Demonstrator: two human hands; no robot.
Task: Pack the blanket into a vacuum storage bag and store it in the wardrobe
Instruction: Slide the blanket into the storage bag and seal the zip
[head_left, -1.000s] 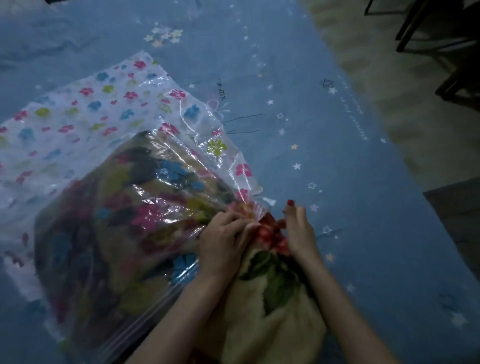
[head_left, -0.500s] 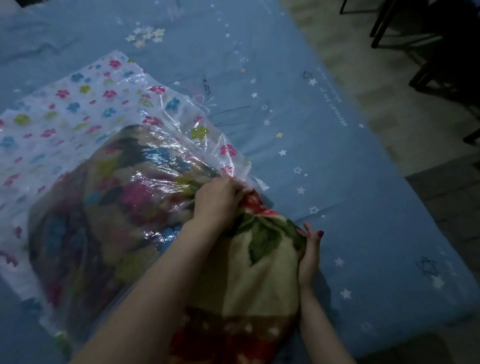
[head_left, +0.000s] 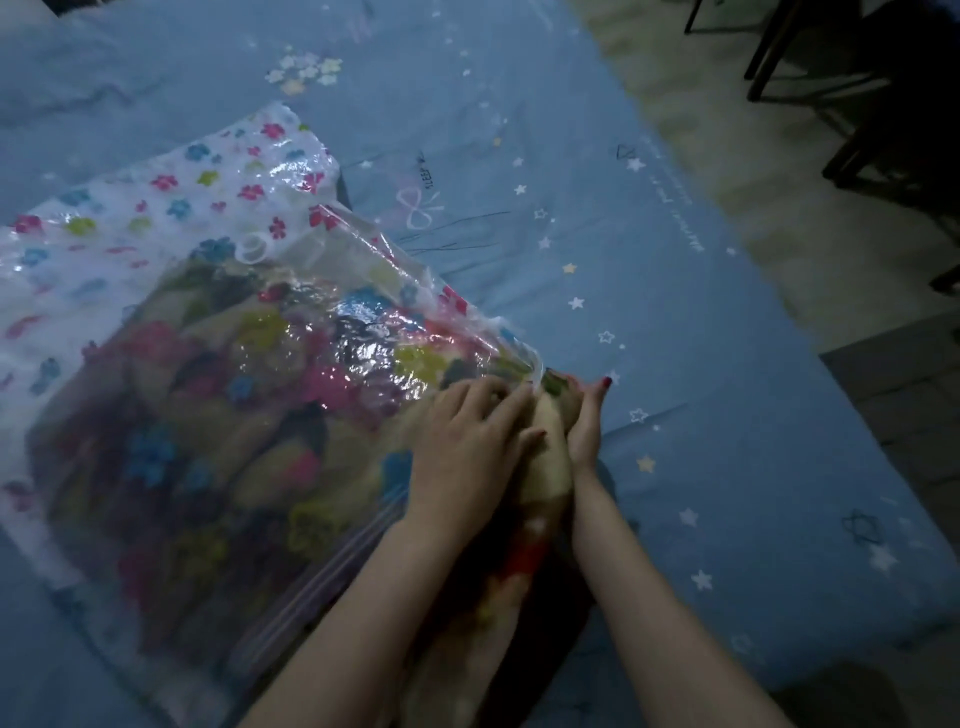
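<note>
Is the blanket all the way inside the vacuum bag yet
No, only partly. Most of the floral fleece blanket lies under the flower-printed clear plastic bag; one end sticks out between both hands.

Brightness: dim, with a cool blue cast over the bed sheet (head_left: 649, 270).
Glare: white highlights on the crinkled plastic of the vacuum bag (head_left: 291, 171), strongest near its upper right edge.
Shadows: soft and dark under the forearms and along the bottom edge.
Blur: the hands and the bag's mouth are smeared; the far floor (head_left: 779, 197) is soft and grainy.
Distortion: wide-angle bending at the edges.
</note>
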